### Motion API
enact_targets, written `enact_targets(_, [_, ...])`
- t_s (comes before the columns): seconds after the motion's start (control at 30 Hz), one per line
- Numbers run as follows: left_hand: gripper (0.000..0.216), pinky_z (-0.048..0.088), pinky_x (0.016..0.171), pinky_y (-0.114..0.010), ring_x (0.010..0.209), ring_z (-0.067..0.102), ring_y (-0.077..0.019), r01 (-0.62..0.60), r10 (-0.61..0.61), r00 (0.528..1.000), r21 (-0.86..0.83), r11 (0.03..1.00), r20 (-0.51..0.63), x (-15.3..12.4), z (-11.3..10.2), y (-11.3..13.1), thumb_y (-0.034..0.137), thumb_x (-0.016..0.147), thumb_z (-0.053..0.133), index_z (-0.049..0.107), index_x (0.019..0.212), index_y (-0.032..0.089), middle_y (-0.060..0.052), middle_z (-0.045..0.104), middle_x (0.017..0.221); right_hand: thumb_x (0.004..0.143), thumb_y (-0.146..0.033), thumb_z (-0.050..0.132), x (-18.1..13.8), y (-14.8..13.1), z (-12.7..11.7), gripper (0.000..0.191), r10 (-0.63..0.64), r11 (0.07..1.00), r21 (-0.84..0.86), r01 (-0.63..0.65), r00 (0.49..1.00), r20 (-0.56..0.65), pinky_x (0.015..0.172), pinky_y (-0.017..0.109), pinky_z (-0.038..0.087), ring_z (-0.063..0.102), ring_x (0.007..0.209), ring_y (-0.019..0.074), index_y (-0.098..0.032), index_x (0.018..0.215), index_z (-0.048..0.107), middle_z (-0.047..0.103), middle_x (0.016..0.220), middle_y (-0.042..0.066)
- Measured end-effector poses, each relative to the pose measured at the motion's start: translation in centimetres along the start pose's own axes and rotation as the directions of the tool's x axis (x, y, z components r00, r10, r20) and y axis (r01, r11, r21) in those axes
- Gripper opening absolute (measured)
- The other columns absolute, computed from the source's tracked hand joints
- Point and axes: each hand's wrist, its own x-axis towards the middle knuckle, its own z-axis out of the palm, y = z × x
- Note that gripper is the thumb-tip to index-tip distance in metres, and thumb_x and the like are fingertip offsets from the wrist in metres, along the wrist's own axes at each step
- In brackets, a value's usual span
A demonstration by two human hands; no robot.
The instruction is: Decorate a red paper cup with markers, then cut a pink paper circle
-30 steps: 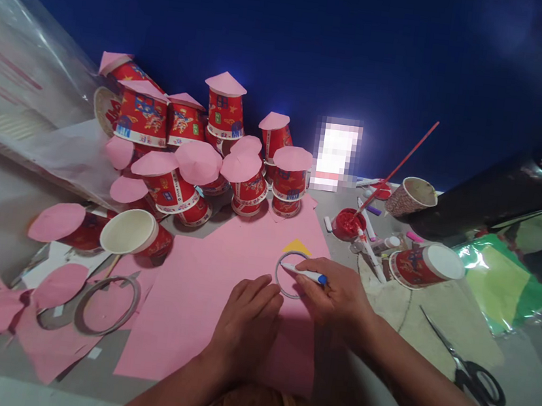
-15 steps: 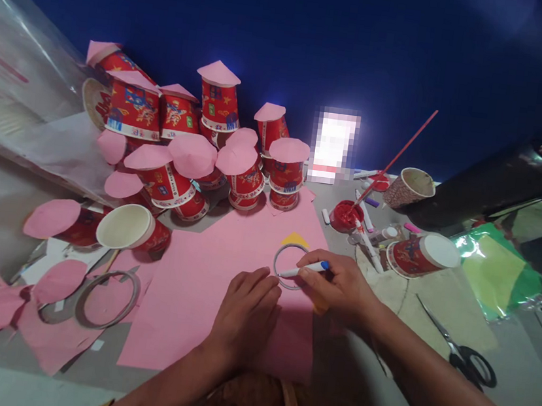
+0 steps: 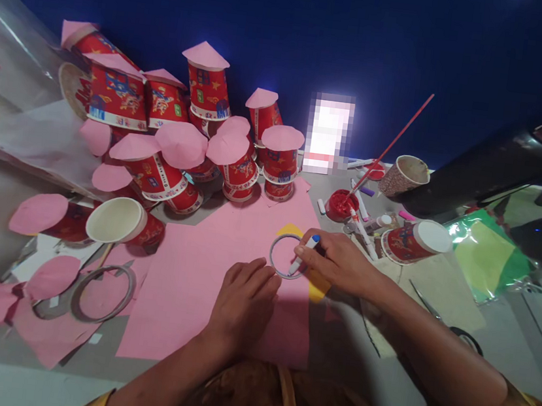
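A large pink paper sheet (image 3: 200, 293) lies on the table in front of me. A small grey ring (image 3: 276, 243) rests on it near its far right corner. My left hand (image 3: 244, 302) presses down on the sheet with fingers bent, fingertips touching the ring's near edge. My right hand (image 3: 337, 260) grips a white marker with a blue cap (image 3: 303, 254), its tip at the ring's right inner edge. A yellow paper piece (image 3: 316, 287) shows beneath my right hand.
Several red paper cups with pink cone lids (image 3: 185, 133) crowd the back left. A larger tape ring (image 3: 102, 292) lies on pink scraps at left. Red paint dish (image 3: 342, 204), brush, markers, a lying cup (image 3: 414, 242) and scissors (image 3: 449, 320) sit at right, beside green paper (image 3: 488, 259).
My right hand has swung the marker from lying across the ring's top round to its right side, now more upright. The left hand stays pressed beside the ring.
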Motion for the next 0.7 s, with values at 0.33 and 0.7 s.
enact_targets(0.33, [0.021, 0.046, 0.096, -0.043, 0.116, 0.069, -0.0279, -0.008, 0.008, 1.0, 0.007, 1.0, -0.007, 0.0, -0.1, 0.0, 0.009, 0.097, 0.059, 0.067, 0.111, 0.021, -0.004, 0.081, 0.111, 0.104, -0.036, 0.058, 2.8, -2.6, -1.3, 0.026, 0.03, 0.841, -0.54, 0.032, 0.994, 0.106, 0.061, 0.032, 0.036, 0.074, 0.075, 0.0269, -0.018, 0.094, 0.074, 0.081, 0.083, 0.011])
enact_targets(0.7, [0.022, 0.047, 0.096, -0.043, 0.116, 0.069, -0.0286, -0.005, 0.004, 1.0, -0.025, 1.0, -0.027, 0.0, 0.0, 0.0, 0.008, 0.096, 0.061, 0.065, 0.113, 0.021, -0.005, 0.08, 0.11, 0.103, -0.039, 0.054, 1.1, -3.1, -2.7, 0.03, -0.131, 0.836, -0.548, 0.003, 0.972, -0.195, 0.06, 0.032, 0.036, 0.075, 0.071, 0.0257, -0.018, 0.096, 0.074, 0.081, 0.078, 0.008])
